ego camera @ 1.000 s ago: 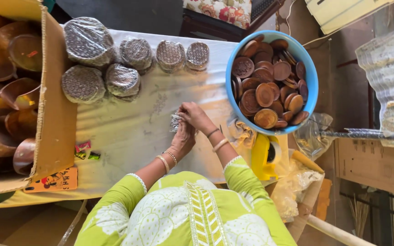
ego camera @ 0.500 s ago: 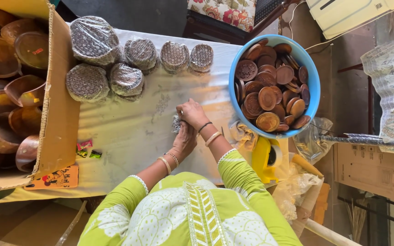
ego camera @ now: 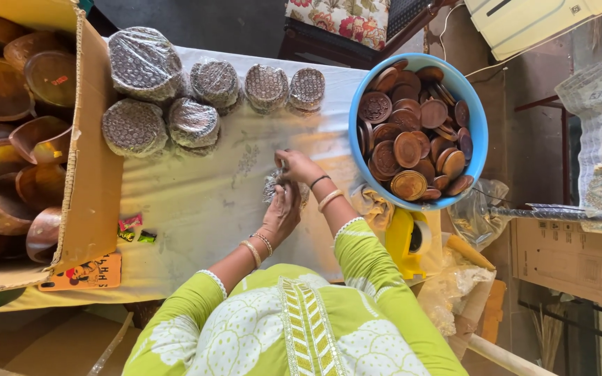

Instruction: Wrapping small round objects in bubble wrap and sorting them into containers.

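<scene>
My left hand (ego camera: 281, 211) and my right hand (ego camera: 299, 167) meet over a small round item in clear bubble wrap (ego camera: 272, 186) on the pale cloth-covered table (ego camera: 196, 202). Both hands press on the wrap, and the item inside is mostly hidden by my fingers. A blue tub (ego camera: 476, 139) full of brown round discs sits just right of my hands. Several wrapped bundles (ego camera: 193, 122) of different sizes lie at the table's far side.
A cardboard box (ego camera: 88, 174) at the left holds several brown bowls. A yellow tape dispenser (ego camera: 409, 240) and crumpled plastic (ego camera: 454, 278) sit at my right. Small candy wrappers (ego camera: 132, 228) lie near the box. A chair with floral cushion (ego camera: 346, 17) stands beyond the table.
My hands stay on the same wrapped item with only small finger shifts. The view itself has drifted slightly.
</scene>
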